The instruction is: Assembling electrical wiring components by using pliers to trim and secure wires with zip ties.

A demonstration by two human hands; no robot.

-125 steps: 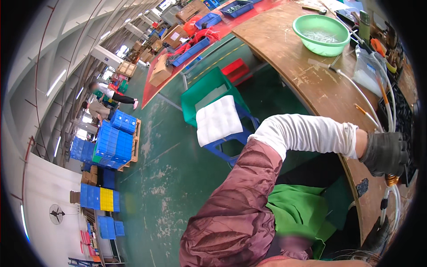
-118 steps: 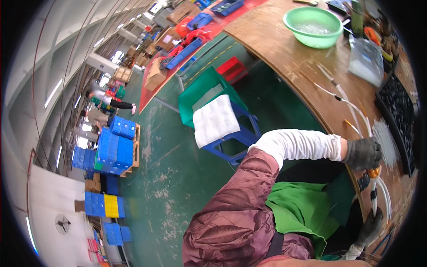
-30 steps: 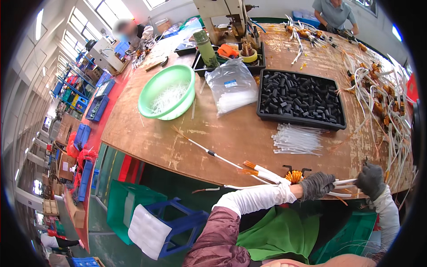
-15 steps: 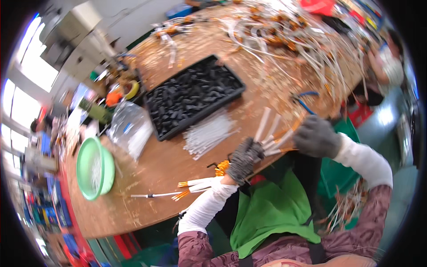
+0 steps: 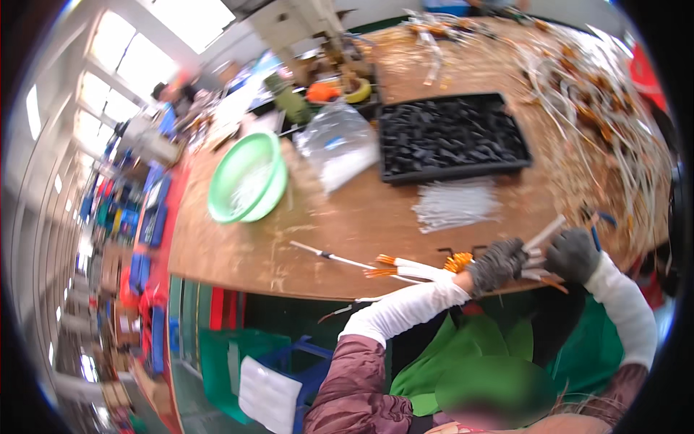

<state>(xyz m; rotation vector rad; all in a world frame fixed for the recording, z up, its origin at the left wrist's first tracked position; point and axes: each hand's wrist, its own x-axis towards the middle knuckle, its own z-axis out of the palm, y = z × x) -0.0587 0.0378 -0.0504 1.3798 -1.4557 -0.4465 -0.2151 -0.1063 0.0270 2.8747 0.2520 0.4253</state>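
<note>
In a grey glove, my left hand [image 5: 497, 265] is wrapped round a bundle of white cables [image 5: 426, 270] at the table's front edge. Orange-copper wire ends stick out on the left, and an orange coil [image 5: 458, 261] lies beside my wrist. To the right, a loose white cable end [image 5: 546, 231] rises at a slant. My right hand [image 5: 573, 256], gloved too, is curled against the bundle's right-hand ends; its fingertips are mostly hidden. Copper-coloured strands [image 5: 555, 283] poke out below it. A thin white cable with a black band [image 5: 325, 254] extends left over the table.
Behind my hands lie a pile of thin white strips [image 5: 455, 205] and a black tray [image 5: 455, 173] of small black pieces. A green bowl [image 5: 275, 184], a clear bag [image 5: 336, 137] and tangled cables [image 5: 600, 108] share the wooden table [image 5: 217, 253]. Blue-handled pliers [image 5: 597, 231] lie at right.
The view has swung left, so the table sits further right in it. My right hand has come closer to my left hand, over the cable ends. The left hand keeps its hold.
</note>
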